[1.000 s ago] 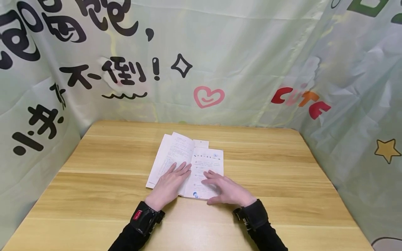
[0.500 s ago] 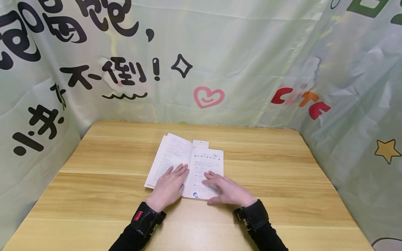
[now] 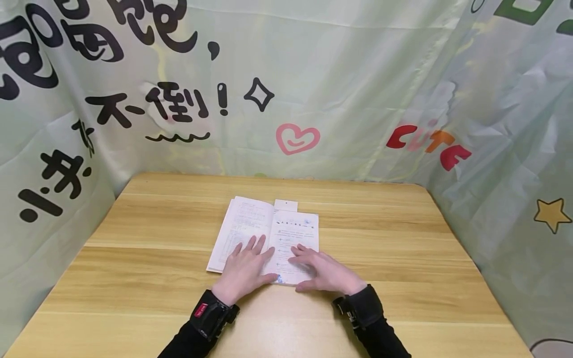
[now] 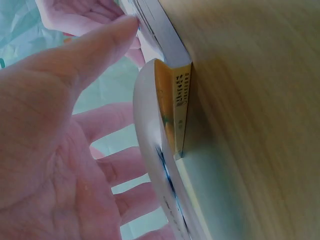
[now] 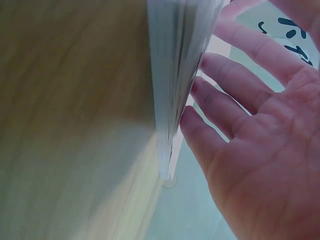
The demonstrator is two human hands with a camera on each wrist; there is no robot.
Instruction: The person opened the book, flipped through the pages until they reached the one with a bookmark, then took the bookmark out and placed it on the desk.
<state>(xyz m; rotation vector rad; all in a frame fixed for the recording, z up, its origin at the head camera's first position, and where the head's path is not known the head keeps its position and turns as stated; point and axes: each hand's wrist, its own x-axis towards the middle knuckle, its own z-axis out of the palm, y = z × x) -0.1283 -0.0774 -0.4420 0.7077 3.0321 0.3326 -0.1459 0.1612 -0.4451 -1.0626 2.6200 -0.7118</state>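
An open book with printed white pages lies in the middle of the table. My left hand rests spread on it, fingers over the left page and thumb reaching across to the lower right page. On the right page rest the fingertips of my right hand, its thumb at the lower edge. In the left wrist view the orange-yellow spine shows between the two halves, and the left half bows up under the fingers. The right wrist view shows the thick page edges with fingertips against the top page.
A small white card or paper sticks out behind the book's top edge. The wooden table extends on all sides, and a printed cloth curtain hangs behind and beside it.
The raised page on the left has come down flat onto the left side. My left hand has spread its fingers, with the thumb moving right over the gutter. The right hand stays still.
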